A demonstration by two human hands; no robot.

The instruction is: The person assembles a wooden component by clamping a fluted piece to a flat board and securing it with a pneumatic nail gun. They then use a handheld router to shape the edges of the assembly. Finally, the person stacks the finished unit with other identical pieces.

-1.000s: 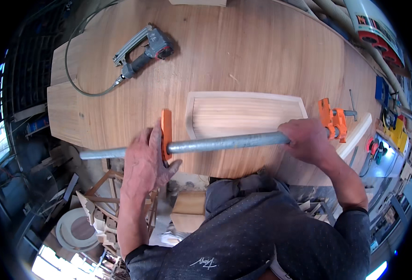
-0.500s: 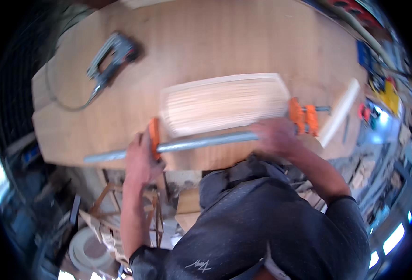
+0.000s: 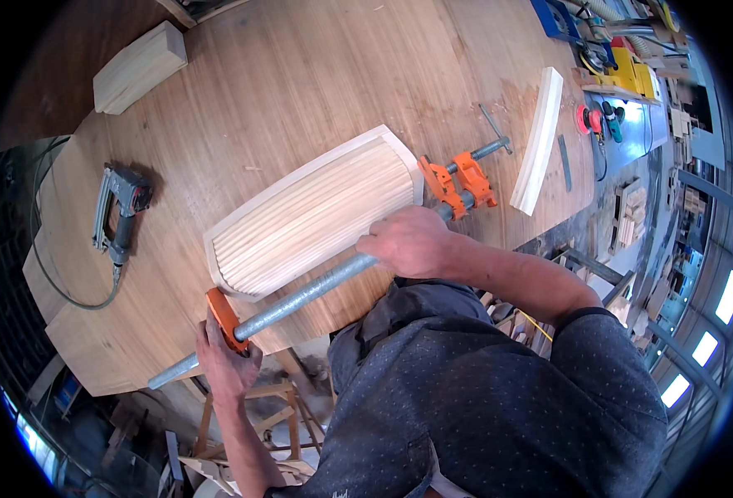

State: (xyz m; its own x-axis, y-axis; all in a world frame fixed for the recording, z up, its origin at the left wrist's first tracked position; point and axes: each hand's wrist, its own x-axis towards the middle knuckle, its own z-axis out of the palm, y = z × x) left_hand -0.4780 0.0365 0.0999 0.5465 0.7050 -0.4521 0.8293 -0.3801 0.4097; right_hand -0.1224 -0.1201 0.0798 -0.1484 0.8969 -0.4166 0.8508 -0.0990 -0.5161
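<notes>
A ribbed pale wooden panel (image 3: 316, 220) with a curved frame lies on the wooden workbench (image 3: 300, 75). A long grey pipe clamp (image 3: 300, 295) runs along its near edge. My left hand (image 3: 225, 365) grips the orange sliding jaw (image 3: 224, 315) at the clamp's left end. My right hand (image 3: 408, 242) is closed over the pipe near the panel's right corner. The orange clamp head (image 3: 457, 183) with its screw handle sits just beyond my right hand.
A grey nail gun (image 3: 119, 212) with a cable lies at the bench's left. A wooden block (image 3: 138, 66) rests at the far left corner, a curved pale wooden strip (image 3: 539, 141) at the right. Tools crowd a side table (image 3: 623, 75) on the right.
The view has swung, so the panel and clamp now lie diagonally. My hands stay on the clamp, the left at the sliding jaw, the right on the pipe.
</notes>
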